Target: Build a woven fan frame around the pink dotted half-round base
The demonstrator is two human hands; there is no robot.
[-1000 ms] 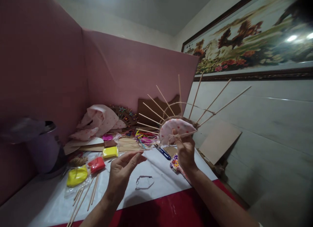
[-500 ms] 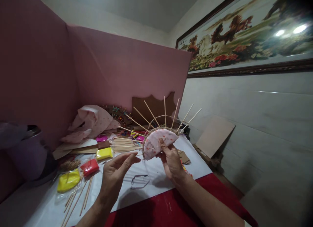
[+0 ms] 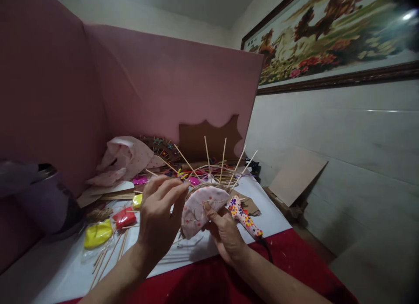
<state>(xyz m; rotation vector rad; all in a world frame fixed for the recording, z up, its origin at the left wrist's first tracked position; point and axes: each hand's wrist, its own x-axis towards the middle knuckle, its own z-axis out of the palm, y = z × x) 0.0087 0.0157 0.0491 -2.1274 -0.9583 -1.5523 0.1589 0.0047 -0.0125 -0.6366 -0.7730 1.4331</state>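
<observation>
A half-round piece covered in pale pink dotted cloth (image 3: 199, 203) is held up over the table, tilted. Thin wooden sticks (image 3: 224, 162) fan out from its curved edge, and brown twine (image 3: 209, 186) runs along that edge. My right hand (image 3: 225, 234) grips the piece at its lower right, thumb on the cloth and fingers behind. At the upper left of the rim is my left hand (image 3: 160, 208), its fingers bent and pinched by the twine among the sticks. It hides several sticks, and its fingertips are partly hidden.
A flowered glue gun (image 3: 245, 219) with a dark cord lies at right beside torn cardboard (image 3: 250, 203). Yellow clay (image 3: 98, 234), red clay (image 3: 125, 217) and loose sticks (image 3: 106, 260) are at left. Crumpled pink cloth (image 3: 127, 153) and scalloped cardboard (image 3: 209, 138) stand behind.
The half-round piece has moved lower and left, nearer me. My left hand has risen from its lower left corner to the upper left rim. The glue gun now shows more fully.
</observation>
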